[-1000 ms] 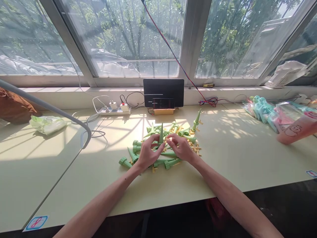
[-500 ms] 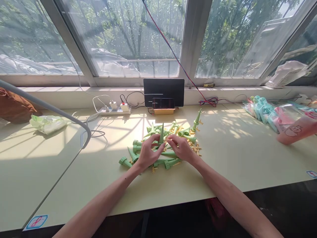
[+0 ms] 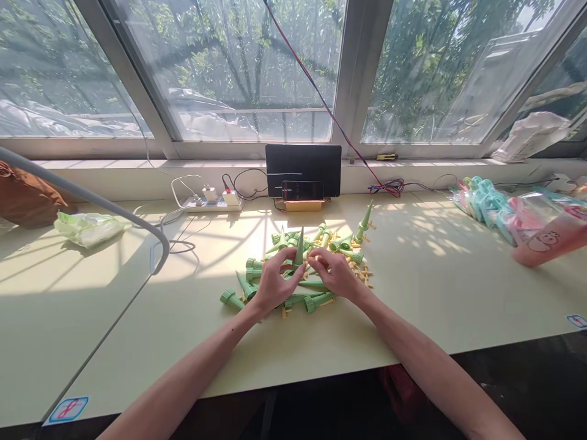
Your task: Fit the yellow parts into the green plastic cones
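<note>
At the near edge of the pale green tabletop (image 3: 449, 305), a white paper label with a blue border and red mark (image 3: 68, 409) sits at the left corner. Ribbed green plastic cones (image 3: 316, 304) lie close around both wrists, mixed with small yellow plastic cross-shaped pieces (image 3: 365, 275). Amid this heap the left hand (image 3: 277, 278) grasps a pointed green plastic spike (image 3: 299, 247) between thumb and fingers, tip up. The right hand (image 3: 337, 274) is just beside it, fingertips bunched together; whether they pinch a small part I cannot tell.

Beyond the heap's right side a green spike with a yellow piece (image 3: 365, 220) stands tilted. A grey curved tube (image 3: 110, 208) cuts across the left side, in front of a crumpled pale green plastic packet (image 3: 89, 228). Clear bags of turquoise loops (image 3: 486, 201) lie at far right. Behind, a black phone (image 3: 302, 190) on a tan stand (image 3: 304, 206) blocks part of a dark tablet (image 3: 302, 165), beneath the window (image 3: 243, 67).

The fingers cover the held spike's base, and the hands hide several cones. A brown bag (image 3: 27, 195) is cut off at left; the phone's display is unreadable.
</note>
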Tool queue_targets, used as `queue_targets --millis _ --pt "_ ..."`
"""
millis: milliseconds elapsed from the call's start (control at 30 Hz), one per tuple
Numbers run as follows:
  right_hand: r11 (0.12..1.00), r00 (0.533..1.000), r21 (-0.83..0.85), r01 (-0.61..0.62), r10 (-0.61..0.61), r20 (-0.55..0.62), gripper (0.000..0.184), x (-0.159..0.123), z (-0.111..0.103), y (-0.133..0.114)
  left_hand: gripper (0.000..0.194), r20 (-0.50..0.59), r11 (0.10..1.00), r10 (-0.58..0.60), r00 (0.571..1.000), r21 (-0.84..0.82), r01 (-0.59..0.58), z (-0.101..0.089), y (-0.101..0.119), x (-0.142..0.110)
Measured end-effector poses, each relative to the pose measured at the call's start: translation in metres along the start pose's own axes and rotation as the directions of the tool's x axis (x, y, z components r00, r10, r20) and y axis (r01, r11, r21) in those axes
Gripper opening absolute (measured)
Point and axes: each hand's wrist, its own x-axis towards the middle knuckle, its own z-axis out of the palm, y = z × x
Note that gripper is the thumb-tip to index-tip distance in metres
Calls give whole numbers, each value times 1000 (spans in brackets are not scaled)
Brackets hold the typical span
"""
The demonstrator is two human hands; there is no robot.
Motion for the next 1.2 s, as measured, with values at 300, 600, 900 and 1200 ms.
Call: queue_targets --millis 300,600,900,1200 --pt "1000 1000 -18 -8 8 -14 23 1 0 1 23 9 1000 16 1000 -1 -16 0 1 0" --pt "999 1000 51 7 -5 -30 20 1 -2 -4 24 -14 1000 2 1000 0 -2 1 0 0" --pt "1000 1000 23 -10 10 -7 20 2 -1 -2 24 -23 1000 9 1000 11 -8 2 -1 -1" --pt "997 998 -57 -47 45 -31 36 1 -2 0 28 -81 1000 11 997 -9 -12 0 -2 0"
